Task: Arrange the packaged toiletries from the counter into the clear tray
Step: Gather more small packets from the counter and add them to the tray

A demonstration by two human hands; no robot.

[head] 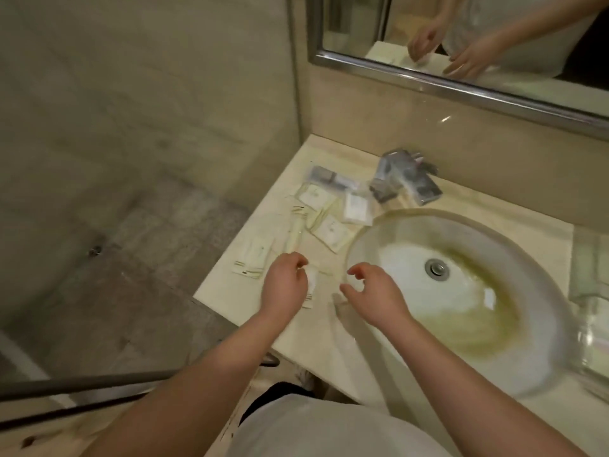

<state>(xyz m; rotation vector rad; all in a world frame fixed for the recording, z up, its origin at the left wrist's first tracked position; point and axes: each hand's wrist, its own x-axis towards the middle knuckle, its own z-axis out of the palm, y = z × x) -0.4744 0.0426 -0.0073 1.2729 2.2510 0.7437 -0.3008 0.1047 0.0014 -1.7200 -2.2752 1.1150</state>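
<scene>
Several packaged toiletries lie on the marble counter [230,291] left of the sink. Among them are a flat cream sachet [330,233], another sachet [312,195], a long thin pack [294,237], a white packet [356,206] and a cream packet [253,256] near the counter's edge. My left hand [284,286] pinches a small white packet [311,282] just above the counter's front part. To its right, my right hand [370,293] hovers with loosely curled fingers and holds nothing that I can see. A clear tray [590,275] shows blurred at the far right edge.
The oval sink [362,240] with its drain [436,268] fills the counter's middle. A chrome faucet [406,179] stands behind it, under a framed mirror [461,84]. A clear glass [593,352] stands at the right edge. The counter drops off to the floor on the left.
</scene>
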